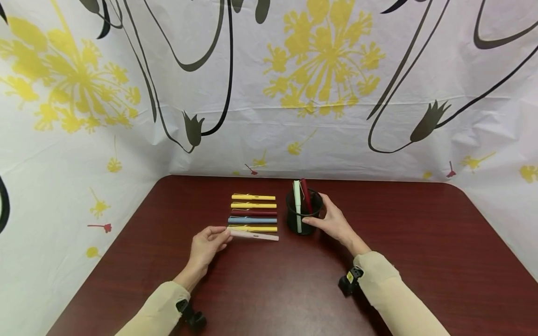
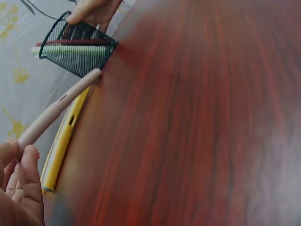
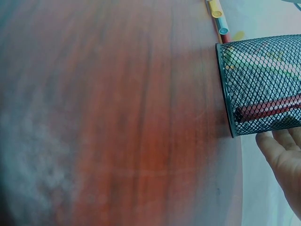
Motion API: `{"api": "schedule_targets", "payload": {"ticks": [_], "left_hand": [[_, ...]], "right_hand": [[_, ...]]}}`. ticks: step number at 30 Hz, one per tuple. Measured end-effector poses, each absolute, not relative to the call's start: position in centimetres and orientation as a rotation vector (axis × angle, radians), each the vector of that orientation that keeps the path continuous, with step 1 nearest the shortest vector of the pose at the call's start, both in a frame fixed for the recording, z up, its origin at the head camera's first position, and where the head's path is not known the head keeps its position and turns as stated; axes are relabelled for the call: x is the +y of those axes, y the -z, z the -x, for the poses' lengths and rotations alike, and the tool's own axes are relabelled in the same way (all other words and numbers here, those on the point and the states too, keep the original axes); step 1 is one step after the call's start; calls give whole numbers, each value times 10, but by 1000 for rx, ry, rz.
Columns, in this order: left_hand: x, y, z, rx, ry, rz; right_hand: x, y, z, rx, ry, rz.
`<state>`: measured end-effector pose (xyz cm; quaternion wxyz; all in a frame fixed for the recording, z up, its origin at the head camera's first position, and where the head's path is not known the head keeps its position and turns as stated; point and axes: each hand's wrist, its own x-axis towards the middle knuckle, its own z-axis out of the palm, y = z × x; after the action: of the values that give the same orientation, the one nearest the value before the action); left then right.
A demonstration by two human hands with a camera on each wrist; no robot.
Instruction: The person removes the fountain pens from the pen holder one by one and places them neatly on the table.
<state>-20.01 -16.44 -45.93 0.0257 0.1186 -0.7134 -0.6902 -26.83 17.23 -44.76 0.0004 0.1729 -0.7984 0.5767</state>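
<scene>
My left hand pinches one end of a pale pink pen, just in front of a row of pens. In the left wrist view this pen is tilted, its far end close to the mesh cup. My right hand holds the side of a black mesh pen cup, thumb toward the front and fingers behind. Inside the cup stand a pale green pen and a dark red pen. Through the mesh in the right wrist view, the red pen shows low in the cup.
Left of the cup lie several parallel pens: a blue pen, a dark red pen and yellow pens, the nearest yellow pen beside the pink one. Under everything is a reddish-brown table. A patterned white cloth hangs behind it.
</scene>
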Motion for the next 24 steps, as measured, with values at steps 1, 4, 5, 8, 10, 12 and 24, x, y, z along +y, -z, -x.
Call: {"api": "schedule_targets", "payload": {"ticks": [1, 4, 5, 8, 10, 12, 24], "left_hand": [[-166, 460, 200, -2226, 2119, -370], [-170, 462, 201, -2283, 2083, -362], [-171, 462, 201, -2303, 2070, -358], [-174, 463, 201, -2349, 2042, -344], [-176, 464, 202, -2380, 2014, -325], [-178, 464, 203, -2407, 1986, -310], [-184, 467, 209, -2588, 1729, -200]], "right_hand": [[172, 448, 268, -2510, -1809, -542], [172, 447, 268, -2518, -1803, -545], [172, 447, 268, -2519, -1804, -546], [172, 447, 267, -2522, -1808, -544], [172, 446, 267, -2524, -1804, -542], [173, 446, 267, -2527, -1796, -545], [173, 446, 267, -2526, -1790, -544]]}}
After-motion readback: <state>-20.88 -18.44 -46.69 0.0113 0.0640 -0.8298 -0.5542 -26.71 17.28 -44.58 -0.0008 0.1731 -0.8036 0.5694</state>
